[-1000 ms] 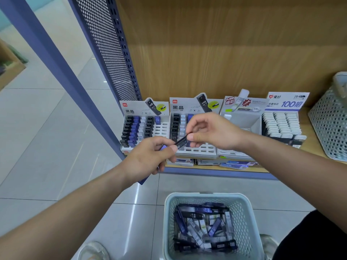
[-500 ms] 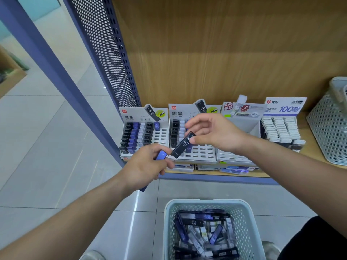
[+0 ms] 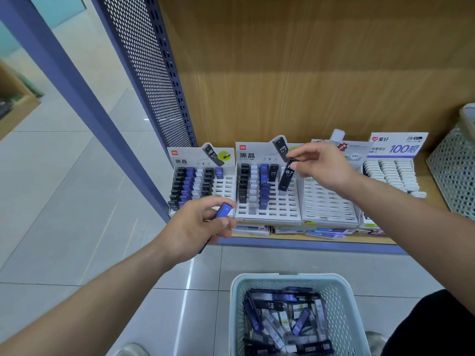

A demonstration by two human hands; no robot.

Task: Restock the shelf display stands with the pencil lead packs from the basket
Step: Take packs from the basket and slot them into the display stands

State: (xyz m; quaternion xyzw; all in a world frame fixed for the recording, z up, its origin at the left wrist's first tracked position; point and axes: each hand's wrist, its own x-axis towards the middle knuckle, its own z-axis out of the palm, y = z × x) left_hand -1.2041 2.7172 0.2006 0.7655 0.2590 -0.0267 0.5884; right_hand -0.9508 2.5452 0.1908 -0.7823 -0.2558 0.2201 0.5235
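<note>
Both forearms are bare from the frame edge to the wrist, with no sleeve, watch, band or glove in view. The left hand (image 3: 195,227) and the right hand (image 3: 321,165) are bare too, their fingers (image 3: 303,150) without rings and with short, plain nails. At the lower right corner a patch of dark, black clothing (image 3: 437,327) shows, and two pale grey shoe tips, one (image 3: 132,350) at the bottom left of centre and one (image 3: 374,341) beside the dark cloth, peek in at the bottom edge, too blurred to tell more.
</note>
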